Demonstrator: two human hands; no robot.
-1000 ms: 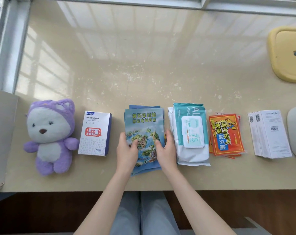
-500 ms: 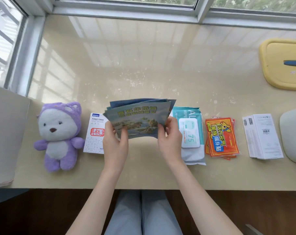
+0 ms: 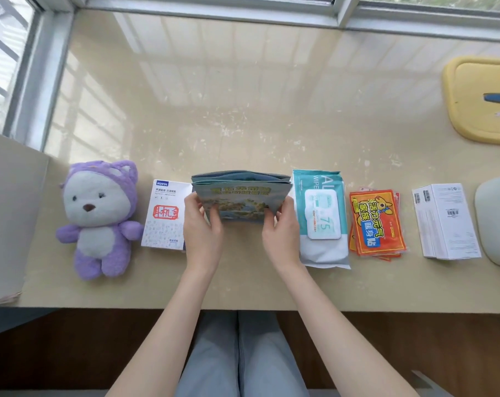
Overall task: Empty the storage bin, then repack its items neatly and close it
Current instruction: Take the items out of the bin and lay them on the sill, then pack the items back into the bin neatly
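A stack of blue map leaflets stands on its lower edge on the beige counter, tilted back. My left hand grips its left side and my right hand grips its right side. In a row beside it lie a purple plush bear, a white box with a red stamp, a teal pack of wipes, orange warmer packets and a white barcoded box. The yellow bin lid lies at the far right. The grey bin's rim shows at the right edge.
A window frame runs along the back and the left of the counter. A grey board leans at the left edge. The counter's front edge lies just above my knees.
Both hands lifted the leaflet stack off the counter, then stood it upright on its lower edge. The other items have not moved.
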